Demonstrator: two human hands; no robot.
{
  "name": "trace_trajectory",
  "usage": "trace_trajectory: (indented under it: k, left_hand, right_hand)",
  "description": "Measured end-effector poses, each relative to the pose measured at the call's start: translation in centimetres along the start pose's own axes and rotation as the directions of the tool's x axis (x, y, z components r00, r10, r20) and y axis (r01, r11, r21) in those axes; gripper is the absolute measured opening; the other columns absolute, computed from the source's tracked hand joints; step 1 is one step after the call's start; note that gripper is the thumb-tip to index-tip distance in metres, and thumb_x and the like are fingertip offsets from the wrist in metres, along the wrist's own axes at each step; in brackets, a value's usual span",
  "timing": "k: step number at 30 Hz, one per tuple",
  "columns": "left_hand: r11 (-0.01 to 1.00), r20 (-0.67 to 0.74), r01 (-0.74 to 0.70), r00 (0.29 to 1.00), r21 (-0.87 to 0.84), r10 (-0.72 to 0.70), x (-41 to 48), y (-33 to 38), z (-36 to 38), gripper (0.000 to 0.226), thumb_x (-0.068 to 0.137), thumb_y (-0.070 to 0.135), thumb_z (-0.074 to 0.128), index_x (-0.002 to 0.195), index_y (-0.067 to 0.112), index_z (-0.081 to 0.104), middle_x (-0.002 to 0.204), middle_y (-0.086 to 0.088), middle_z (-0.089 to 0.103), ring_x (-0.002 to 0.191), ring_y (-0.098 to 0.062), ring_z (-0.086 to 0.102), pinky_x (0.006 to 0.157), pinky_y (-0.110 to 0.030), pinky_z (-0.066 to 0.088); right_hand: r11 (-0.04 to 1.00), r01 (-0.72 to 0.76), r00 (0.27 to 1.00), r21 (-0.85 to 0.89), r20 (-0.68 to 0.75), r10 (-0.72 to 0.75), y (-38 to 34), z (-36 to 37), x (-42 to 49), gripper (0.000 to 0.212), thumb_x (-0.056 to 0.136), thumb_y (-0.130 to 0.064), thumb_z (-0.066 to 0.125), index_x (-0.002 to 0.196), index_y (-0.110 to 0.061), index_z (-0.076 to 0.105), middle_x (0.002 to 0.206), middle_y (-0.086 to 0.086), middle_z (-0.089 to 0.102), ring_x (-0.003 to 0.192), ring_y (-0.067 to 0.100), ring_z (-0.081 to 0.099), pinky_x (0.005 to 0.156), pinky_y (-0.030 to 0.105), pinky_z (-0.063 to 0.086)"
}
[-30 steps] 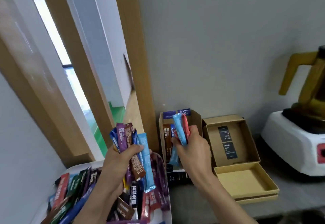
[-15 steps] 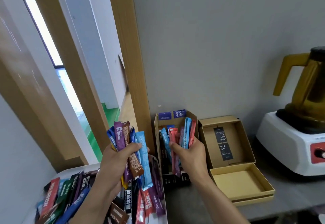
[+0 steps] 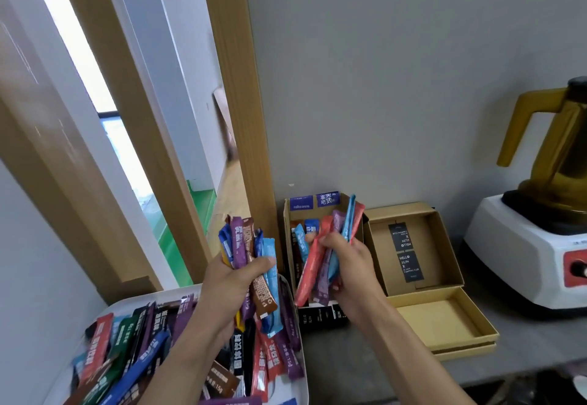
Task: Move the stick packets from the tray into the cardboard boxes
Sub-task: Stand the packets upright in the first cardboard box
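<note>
A white tray at the lower left holds several colourful stick packets. My left hand grips a fanned bundle of packets, purple, brown and blue, above the tray's right end. My right hand grips another bundle, red, purple and light blue, held over the left cardboard box. That box stands open against the wall with a few packets inside. To its right lies a second open cardboard box with black labels inside, its lid folded toward me.
A white blender base with a yellow jug stands at the right on the grey counter. A wooden door frame rises just left of the boxes. The grey wall runs right behind both boxes.
My right hand has dropped lower over the left box and its bundle has spread, with more packets showing in it. My left hand's bundle has stayed above the tray.
</note>
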State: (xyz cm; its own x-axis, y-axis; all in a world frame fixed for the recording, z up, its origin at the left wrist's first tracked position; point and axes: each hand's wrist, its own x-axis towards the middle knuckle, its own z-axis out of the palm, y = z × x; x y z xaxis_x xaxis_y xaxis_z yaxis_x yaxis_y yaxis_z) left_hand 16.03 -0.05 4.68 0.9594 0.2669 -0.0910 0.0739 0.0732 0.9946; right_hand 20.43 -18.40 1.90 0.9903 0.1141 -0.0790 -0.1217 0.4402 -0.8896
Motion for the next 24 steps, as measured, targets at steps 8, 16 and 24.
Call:
trace_trajectory:
  k: [8, 16, 24]
  left_hand:
    - [0.987, 0.238, 0.011, 0.970, 0.161, -0.050, -1.0, -0.2, 0.4, 0.051, 0.068, 0.019, 0.091, 0.114, 0.009, 0.070, 0.100, -0.012, 0.081, 0.091, -0.032, 0.079, 0.090, -0.051, 0.061]
    - [0.967, 0.185, 0.002, 0.981, 0.257, -0.051, -1.1, -0.6, 0.6, 0.063, 0.059, 0.028, 0.095, 0.113, 0.010, 0.068, 0.095, -0.007, 0.081, 0.085, -0.027, 0.080, 0.086, -0.049, 0.063]
    - [0.957, 0.162, -0.028, 0.987, 0.290, -0.021, -0.9, -0.2, 0.5, 0.046, 0.069, 0.016, 0.094, 0.107, 0.014, 0.067, 0.089, -0.005, 0.081, 0.079, -0.024, 0.080, 0.075, -0.038, 0.064]
  right_hand:
    - [0.992, 0.012, 0.997, 0.129, 0.069, -0.021, -0.9, 0.4, 0.3, 0.014, 0.099, -0.013, 0.061, 0.096, -0.011, 0.074, 0.099, 0.014, 0.073, 0.085, 0.022, 0.070, 0.084, 0.043, 0.058]
    - [0.999, 0.041, 0.999, 0.024, 0.001, -0.041, -0.8, -0.1, -0.4, 0.017, 0.101, -0.026, 0.063, 0.111, -0.013, 0.068, 0.106, 0.012, 0.078, 0.103, 0.030, 0.077, 0.095, 0.049, 0.059]
    - [0.950, 0.154, 0.988, -0.273, 0.016, -0.156, -0.5, -0.6, -1.7, 0.032, 0.089, -0.027, 0.080, 0.116, -0.012, 0.071, 0.107, 0.006, 0.080, 0.103, 0.022, 0.078, 0.094, 0.043, 0.061]
